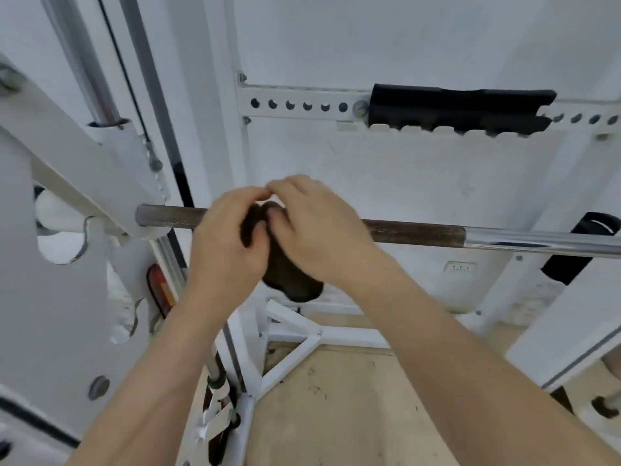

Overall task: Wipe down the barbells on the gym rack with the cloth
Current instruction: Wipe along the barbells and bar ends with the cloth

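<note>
A barbell (420, 233) lies level across the white rack; its left stretch is dull brown and its right stretch is bright chrome. A dark cloth (289, 277) is bunched over the brown part, with a fold hanging below the bar. My left hand (225, 240) grips the cloth from the left side. My right hand (319, 230) covers it from the right, fingers curled onto the cloth. Both hands touch at the fingertips above the bar. The piece of bar under the cloth is hidden.
The white rack upright (111, 196) with its hook cut-outs stands at the left, holding the bar's end. A perforated white crossbar (302, 104) with a black pad (460, 107) runs behind. A black strap (581, 250) hangs at the right. White base struts (302, 344) and wooden floor (353, 415) lie below.
</note>
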The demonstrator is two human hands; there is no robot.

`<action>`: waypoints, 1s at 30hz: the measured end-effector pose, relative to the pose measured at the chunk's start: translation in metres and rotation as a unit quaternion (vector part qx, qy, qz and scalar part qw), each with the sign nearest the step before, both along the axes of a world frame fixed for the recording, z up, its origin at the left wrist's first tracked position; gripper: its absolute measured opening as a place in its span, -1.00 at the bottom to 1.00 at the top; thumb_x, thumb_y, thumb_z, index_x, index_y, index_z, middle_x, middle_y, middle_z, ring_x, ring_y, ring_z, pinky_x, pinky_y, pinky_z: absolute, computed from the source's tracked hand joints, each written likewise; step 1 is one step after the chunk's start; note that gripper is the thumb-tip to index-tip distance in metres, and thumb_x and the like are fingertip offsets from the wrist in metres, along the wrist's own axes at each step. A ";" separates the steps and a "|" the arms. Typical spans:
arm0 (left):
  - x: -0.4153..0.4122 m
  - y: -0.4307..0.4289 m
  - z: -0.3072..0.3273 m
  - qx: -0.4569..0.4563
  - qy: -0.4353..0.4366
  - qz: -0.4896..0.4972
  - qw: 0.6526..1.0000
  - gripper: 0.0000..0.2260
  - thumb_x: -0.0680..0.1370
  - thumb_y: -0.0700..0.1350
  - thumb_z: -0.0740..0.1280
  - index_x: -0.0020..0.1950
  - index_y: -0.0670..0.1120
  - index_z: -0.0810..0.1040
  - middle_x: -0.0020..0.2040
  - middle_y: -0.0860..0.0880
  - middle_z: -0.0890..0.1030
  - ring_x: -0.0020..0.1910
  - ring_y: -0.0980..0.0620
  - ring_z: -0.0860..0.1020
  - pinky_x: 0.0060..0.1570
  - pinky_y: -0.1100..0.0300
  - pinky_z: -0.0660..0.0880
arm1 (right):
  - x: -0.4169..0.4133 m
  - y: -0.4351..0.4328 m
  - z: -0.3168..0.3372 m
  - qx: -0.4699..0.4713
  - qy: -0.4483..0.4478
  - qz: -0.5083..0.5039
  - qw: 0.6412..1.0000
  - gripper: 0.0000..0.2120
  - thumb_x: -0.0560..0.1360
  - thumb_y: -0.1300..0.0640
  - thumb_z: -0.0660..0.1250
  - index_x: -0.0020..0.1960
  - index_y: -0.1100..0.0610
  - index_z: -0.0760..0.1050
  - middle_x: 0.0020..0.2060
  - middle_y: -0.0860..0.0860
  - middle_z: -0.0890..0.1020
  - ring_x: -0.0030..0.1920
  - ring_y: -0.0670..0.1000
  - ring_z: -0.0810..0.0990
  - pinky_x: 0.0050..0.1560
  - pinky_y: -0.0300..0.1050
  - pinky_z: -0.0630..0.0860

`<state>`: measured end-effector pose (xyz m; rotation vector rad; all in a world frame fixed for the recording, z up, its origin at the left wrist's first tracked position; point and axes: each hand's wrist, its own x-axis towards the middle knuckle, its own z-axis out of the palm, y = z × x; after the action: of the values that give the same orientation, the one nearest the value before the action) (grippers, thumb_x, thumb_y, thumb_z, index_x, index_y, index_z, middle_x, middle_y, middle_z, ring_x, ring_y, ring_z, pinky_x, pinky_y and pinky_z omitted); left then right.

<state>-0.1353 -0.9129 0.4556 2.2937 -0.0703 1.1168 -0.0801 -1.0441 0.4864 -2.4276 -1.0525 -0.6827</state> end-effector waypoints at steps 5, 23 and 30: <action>-0.017 0.033 0.000 0.017 0.076 0.068 0.995 -0.61 0.37 -0.39 0.21 0.11 -0.07 0.56 0.05 0.03 0.60 0.06 0.00 0.52 0.02 0.11 0.45 | 0.002 0.046 -0.008 -0.194 -0.069 -0.063 0.977 -0.52 0.55 -0.34 0.04 0.06 0.08 0.35 -0.26 -0.01 0.45 -0.25 0.10 0.42 -0.26 -0.04 0.22; 0.026 -0.142 -0.007 0.227 0.061 -0.044 0.971 -0.57 0.29 -0.31 0.32 0.15 -0.16 0.50 0.02 -0.08 0.51 -0.01 -0.13 0.46 0.19 0.01 0.35 | 0.041 -0.136 0.000 -0.253 0.015 -0.240 0.937 -0.79 0.41 0.03 0.33 -0.28 0.06 0.33 -0.41 -0.07 0.43 -0.41 0.01 0.43 -0.42 -0.19 0.23; 0.037 -0.167 0.001 0.226 0.111 0.012 0.968 -0.42 0.29 -0.25 0.32 0.33 -0.13 0.42 0.05 -0.09 0.56 -0.02 -0.16 0.50 0.19 -0.08 0.39 | 0.052 -0.203 0.000 -0.234 0.030 -0.108 0.966 -0.74 0.46 -0.17 0.26 -0.13 0.02 0.40 -0.35 -0.10 0.51 -0.32 0.00 0.51 -0.33 -0.12 0.36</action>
<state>-0.0981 -1.0802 0.4565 2.8181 -0.2321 0.9168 -0.0285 -1.2473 0.4867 -2.9824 -1.0259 -0.4574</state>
